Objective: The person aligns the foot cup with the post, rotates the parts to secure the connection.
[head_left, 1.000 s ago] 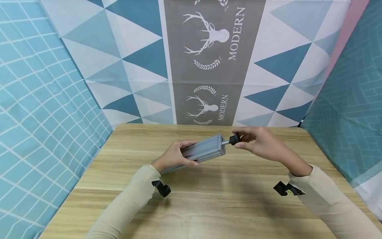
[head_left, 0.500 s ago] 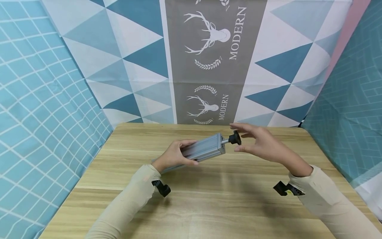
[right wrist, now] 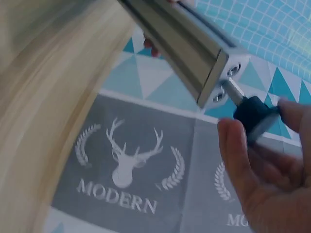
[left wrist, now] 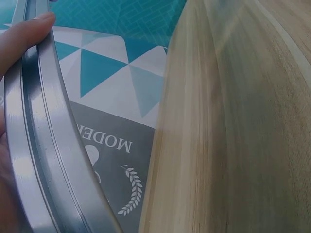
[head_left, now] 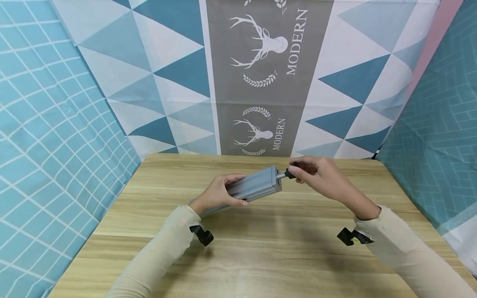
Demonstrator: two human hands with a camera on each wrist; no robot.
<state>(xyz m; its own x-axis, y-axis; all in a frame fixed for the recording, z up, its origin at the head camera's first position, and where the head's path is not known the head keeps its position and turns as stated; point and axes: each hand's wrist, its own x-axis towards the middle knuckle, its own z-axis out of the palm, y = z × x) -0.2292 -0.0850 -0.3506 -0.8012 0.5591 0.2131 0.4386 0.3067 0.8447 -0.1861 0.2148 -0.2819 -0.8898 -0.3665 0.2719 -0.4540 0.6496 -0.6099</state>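
My left hand (head_left: 220, 193) grips a long silver aluminium profile (head_left: 257, 184) around its sides, its far end tilted up to the right. In the left wrist view the grooved profile (left wrist: 53, 136) runs along the left side, a fingertip (left wrist: 44, 18) lying over it. A metal rod (right wrist: 233, 91) sticks out of the profile's end plate, between two round bolt heads. On that rod sits a black levelling foot (right wrist: 250, 114) with a wide disc base. My right hand (head_left: 323, 179) pinches this foot between thumb and curled fingers, partly hiding the disc in the head view.
A wood-grain table (head_left: 246, 265) lies below both hands. Behind it hangs a patterned cloth (head_left: 179, 82) with triangles and deer heads. Blue grid cloth (head_left: 44, 136) covers the left side, teal cloth (head_left: 436, 136) the right. Each wrist carries a black mount.
My right hand let go of the foot, its fingers spreading around it half a second ago, then took hold of it again with the thumb turned higher. The left hand and profile have stayed still.
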